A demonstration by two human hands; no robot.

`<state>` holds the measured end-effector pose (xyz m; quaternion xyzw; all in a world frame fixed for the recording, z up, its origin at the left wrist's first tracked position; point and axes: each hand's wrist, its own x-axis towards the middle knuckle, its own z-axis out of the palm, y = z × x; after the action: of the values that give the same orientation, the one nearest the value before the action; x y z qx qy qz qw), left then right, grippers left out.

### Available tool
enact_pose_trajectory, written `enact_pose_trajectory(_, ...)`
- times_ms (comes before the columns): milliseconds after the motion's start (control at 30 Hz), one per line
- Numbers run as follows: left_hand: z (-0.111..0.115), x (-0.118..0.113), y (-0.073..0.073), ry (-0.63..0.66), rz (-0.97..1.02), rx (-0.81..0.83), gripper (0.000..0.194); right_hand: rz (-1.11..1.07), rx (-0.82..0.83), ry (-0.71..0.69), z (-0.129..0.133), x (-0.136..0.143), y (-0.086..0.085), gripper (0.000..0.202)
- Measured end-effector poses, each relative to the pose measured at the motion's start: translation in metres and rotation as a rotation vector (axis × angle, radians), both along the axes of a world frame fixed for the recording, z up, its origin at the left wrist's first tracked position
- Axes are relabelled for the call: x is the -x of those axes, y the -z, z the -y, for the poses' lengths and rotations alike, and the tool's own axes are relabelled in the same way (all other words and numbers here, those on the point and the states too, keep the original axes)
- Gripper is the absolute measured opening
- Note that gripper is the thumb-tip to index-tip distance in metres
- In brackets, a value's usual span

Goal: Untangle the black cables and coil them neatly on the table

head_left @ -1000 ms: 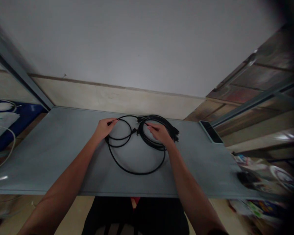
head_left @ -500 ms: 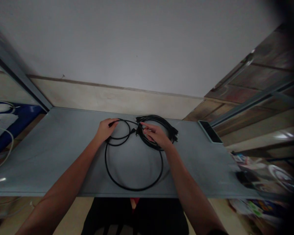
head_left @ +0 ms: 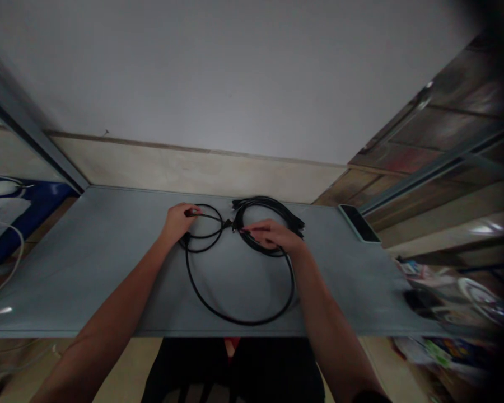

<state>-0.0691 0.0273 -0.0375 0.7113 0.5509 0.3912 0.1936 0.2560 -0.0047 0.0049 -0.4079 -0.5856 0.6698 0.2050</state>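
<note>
A black cable (head_left: 240,323) forms a wide loop toward the table's front edge and smaller loops near the middle. My left hand (head_left: 180,221) is closed on the cable by its connector, at the left of the small loops. My right hand (head_left: 276,235) pinches another part of this cable, over a thicker bundle of coiled black cables (head_left: 273,202). The bundle lies on the grey table (head_left: 109,240), its connectors pointing to both sides. The right fingertips partly hide what they grip.
A phone (head_left: 360,224) lies at the table's right rear. A metal post (head_left: 46,140) rises at the left, and another frame bar (head_left: 420,176) at the right. A white cord (head_left: 19,254) hangs at the left edge. Blurred clutter (head_left: 449,296) sits at the far right.
My right hand has moved slightly right and down. The wide loop has shifted right, and the strand between my hands has left its earlier stretched path. My left hand has barely moved.
</note>
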Motion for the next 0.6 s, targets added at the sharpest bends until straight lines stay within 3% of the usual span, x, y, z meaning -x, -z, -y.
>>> enact_pose_trajectory(133, 0.0, 0.004, -0.002, -0.029, 0.092, 0.107, 0.033, -0.214, -0.231, 0.524, -0.013, -0.004, 0.005, 0.046)
enact_pose_trajectory(267, 0.002, 0.002, -0.006, -0.003, 0.164, 0.166, 0.033, -0.261, -0.37, 0.79, -0.02, -0.009, 0.007, 0.048)
enact_pose_trajectory(333, 0.003, 0.001, -0.007, 0.003, 0.211, 0.177, 0.032, -0.214, -0.369, 0.765, -0.019, -0.01, 0.007, 0.051)
enact_pose_trajectory(500, 0.004, 0.003, -0.008, 0.0, 0.29, 0.241, 0.035, 0.04, -0.352, 0.413, -0.013, -0.001, 0.008, 0.052)
enact_pose_trajectory(600, 0.004, 0.004, -0.008, 0.024, 0.233, 0.277, 0.037, 0.115, -0.434, 0.398, -0.012, 0.006, 0.011, 0.059)
